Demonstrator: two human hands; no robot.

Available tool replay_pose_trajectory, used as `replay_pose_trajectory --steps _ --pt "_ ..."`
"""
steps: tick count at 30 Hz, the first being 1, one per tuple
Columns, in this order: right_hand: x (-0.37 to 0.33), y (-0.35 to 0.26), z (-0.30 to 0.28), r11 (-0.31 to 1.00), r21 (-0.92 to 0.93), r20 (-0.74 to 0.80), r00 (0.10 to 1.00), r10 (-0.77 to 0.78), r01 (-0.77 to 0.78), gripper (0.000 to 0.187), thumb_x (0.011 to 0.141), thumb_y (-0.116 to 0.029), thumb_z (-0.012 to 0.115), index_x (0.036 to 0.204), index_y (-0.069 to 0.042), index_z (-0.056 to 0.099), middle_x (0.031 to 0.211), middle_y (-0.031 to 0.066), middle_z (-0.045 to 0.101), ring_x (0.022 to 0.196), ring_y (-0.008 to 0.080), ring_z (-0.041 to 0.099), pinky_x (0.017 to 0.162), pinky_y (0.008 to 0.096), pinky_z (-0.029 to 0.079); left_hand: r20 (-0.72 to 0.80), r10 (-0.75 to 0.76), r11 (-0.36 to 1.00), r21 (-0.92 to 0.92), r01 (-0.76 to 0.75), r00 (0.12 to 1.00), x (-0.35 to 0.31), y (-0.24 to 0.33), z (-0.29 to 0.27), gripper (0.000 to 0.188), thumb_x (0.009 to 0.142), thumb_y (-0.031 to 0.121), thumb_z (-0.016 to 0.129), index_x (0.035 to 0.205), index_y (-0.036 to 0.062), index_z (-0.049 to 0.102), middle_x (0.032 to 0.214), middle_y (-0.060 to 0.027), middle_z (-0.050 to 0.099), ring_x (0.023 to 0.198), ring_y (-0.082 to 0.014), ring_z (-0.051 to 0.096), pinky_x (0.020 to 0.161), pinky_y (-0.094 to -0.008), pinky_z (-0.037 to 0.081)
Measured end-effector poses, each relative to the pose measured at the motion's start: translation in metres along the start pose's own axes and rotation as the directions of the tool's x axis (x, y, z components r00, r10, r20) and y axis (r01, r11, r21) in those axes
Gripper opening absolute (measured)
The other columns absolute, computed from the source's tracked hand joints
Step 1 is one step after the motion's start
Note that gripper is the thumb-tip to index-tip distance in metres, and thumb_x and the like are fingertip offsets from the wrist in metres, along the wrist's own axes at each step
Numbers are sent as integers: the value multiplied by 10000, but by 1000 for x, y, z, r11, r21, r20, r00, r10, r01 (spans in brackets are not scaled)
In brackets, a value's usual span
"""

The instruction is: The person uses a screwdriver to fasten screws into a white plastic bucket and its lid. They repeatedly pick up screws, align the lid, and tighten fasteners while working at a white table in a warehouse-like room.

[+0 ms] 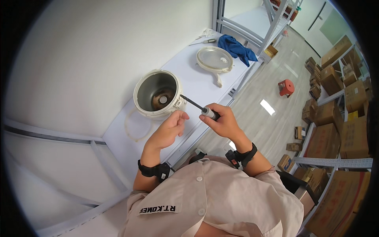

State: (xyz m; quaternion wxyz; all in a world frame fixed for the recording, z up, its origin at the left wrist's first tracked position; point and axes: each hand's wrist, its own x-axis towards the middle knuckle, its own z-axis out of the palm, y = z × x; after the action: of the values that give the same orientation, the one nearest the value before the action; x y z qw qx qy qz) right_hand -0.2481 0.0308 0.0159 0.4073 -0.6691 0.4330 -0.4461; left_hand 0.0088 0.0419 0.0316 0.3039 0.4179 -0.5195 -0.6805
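Note:
A white rice cooker body [177, 103] stands lidless on the white tabletop, its grey inside and round central part exposed to view. My right hand [224, 123] grips a screwdriver [194, 103] by its grey and black handle. Its long dark shaft points left, with the tip at or just in front of the cooker's rim. Close to the cooker's near right side is my left hand [169, 130], fingers curled in together. Whatever the left fingers hold, if anything, is hidden. Farther back on the table lies the detached round lid [214, 59], with a curved piece sticking out.
Beyond the lid are a blue cloth [236, 49] and another screwdriver [208, 41]. A pale ring stain [127, 125] marks the table [177, 63] beside the cooker. Metal framing and a white wall border it. On the floor stands a red stool [286, 87]; shelves with cardboard boxes [328, 141] line the right.

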Motion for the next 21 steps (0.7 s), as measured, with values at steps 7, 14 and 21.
replay_pose_trajectory --steps 7,14,21 --pt "-16 2 -16 1000 -12 -37 999 23 -23 233 913 -184 868 1058 -30 770 730 43 665 622 116 557 597 297 466 -26 71 997 -38 -71 997 9 5 18 356 1040 48 595 1392 25 552 1027 21 508 923 -109 558 902 -334 554" --pt "-35 2 -41 997 -59 56 997 62 -59 343 903 -200 878 1177 -44 742 765 22 639 610 98 510 590 288 438 -340 235 765 -514 -389 911 22 -11 31 261 1041 -20 669 1291 49 634 1078 8 595 992 -130 643 961 -369 605" --pt "-40 2 -47 999 -34 147 988 34 -29 491 934 -193 843 1360 -74 629 907 49 638 612 115 479 602 292 425 -420 190 654 -620 -433 887 18 -23 34 177 1058 46 701 1226 86 662 1042 14 699 970 -134 726 955 -312 625"
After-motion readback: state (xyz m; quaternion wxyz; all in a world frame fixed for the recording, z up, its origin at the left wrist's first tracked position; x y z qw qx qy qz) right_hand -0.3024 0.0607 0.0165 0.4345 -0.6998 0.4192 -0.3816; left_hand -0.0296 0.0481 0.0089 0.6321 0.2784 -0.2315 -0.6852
